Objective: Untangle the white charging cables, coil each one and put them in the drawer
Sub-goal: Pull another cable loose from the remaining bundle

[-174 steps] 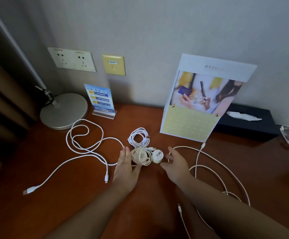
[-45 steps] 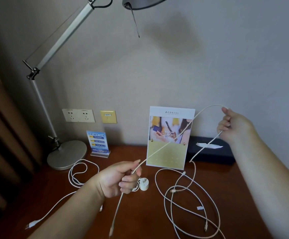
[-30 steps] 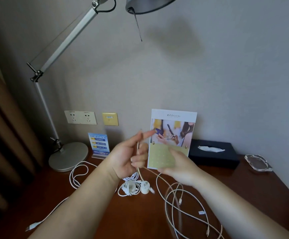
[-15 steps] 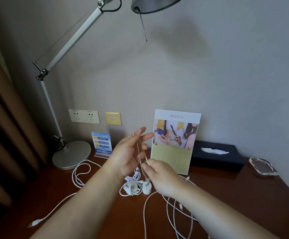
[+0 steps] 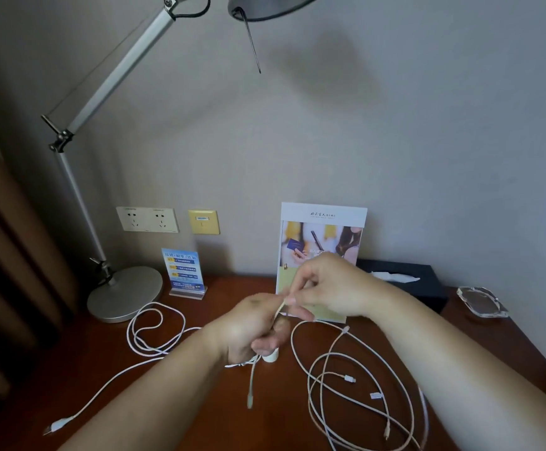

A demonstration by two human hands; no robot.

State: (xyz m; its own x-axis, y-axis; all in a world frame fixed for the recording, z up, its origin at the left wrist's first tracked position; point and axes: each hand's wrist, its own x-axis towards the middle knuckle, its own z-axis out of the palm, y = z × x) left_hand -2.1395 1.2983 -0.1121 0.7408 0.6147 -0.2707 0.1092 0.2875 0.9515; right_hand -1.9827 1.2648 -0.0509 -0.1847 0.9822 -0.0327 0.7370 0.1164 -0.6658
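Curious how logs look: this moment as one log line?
stage: coiling | left hand: grips white cable | right hand: pinches it | other cables: loose on desk

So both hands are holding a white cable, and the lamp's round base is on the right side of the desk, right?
No: the head view shows the lamp's round base on the left side of the desk. The left hand and right hand do hold a white cable.

Cables [image 5: 148,351] between lamp base [image 5: 125,292], tissue box [image 5: 408,281]
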